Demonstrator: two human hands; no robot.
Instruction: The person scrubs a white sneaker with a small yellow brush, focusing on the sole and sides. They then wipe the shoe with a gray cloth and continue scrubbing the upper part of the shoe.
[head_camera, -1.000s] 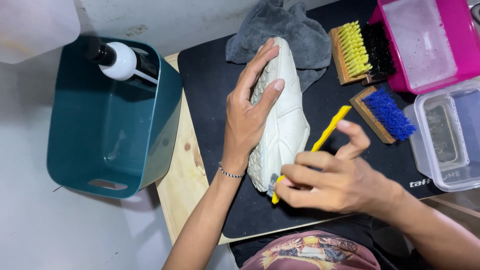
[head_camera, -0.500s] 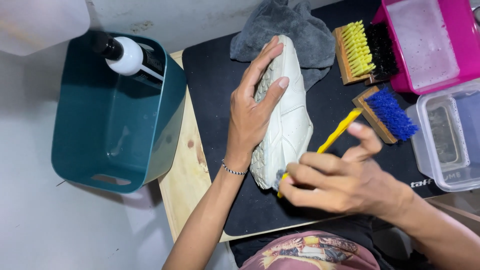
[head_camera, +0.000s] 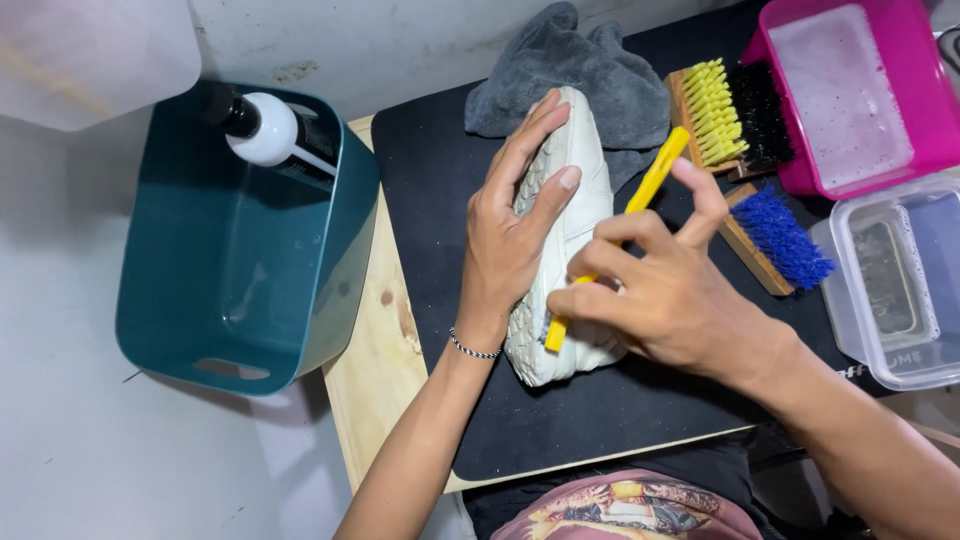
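Note:
A white sneaker (head_camera: 585, 185) lies on its side on a black mat (head_camera: 440, 200). My left hand (head_camera: 510, 235) presses flat on the shoe, fingers spread along its sole. My right hand (head_camera: 660, 295) grips a slim yellow brush (head_camera: 655, 180) by the handle, its lower end against the heel part of the shoe. A bead bracelet sits on my left wrist.
A teal plastic tub (head_camera: 240, 250) with a black-and-white bottle (head_camera: 265, 130) stands at the left. A grey cloth (head_camera: 590, 70) lies behind the shoe. A yellow-and-black brush (head_camera: 725, 110), a blue brush (head_camera: 775, 235), a pink tub (head_camera: 850, 90) and a clear container (head_camera: 895, 280) are at the right.
My right hand has shifted up along the shoe with the yellow brush. My left hand stays pressed on the sneaker.

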